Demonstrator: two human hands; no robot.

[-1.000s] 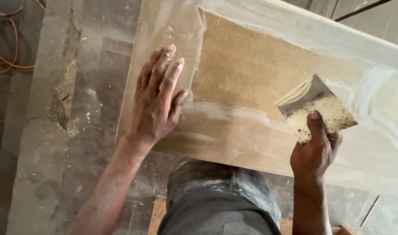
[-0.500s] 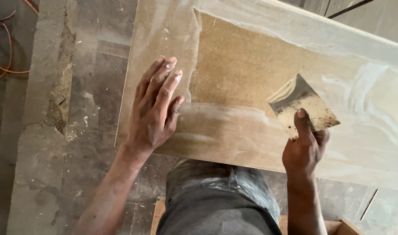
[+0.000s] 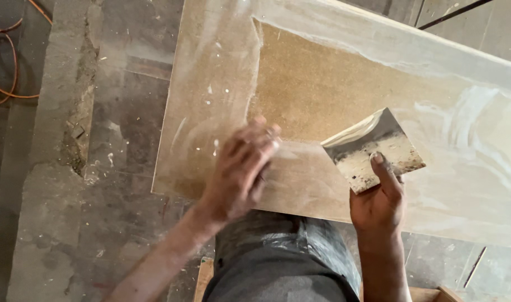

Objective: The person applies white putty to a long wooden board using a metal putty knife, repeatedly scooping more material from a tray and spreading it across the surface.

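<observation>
Surface: putty-coated board [image 3: 334, 84] over concrete floor [image 3: 48, 223].
Left hand [image 3: 239, 168]: flat on board, fingers together, blurred.
Right hand [image 3: 381, 198]: clamped on putty scraper [image 3: 373, 148], forefinger extended along blade.

The left hand [image 3: 239, 168] lay on the board [image 3: 322, 84]; the scraper [image 3: 373, 148], in the right hand [image 3: 378, 201], rested just right of it.

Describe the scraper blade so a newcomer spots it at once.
Start at the large tan board that fills the frame. Near its lower edge, the right hand holds a flat metal scraper, thumb on top. It is the only shiny, putty-smeared square there.
</observation>
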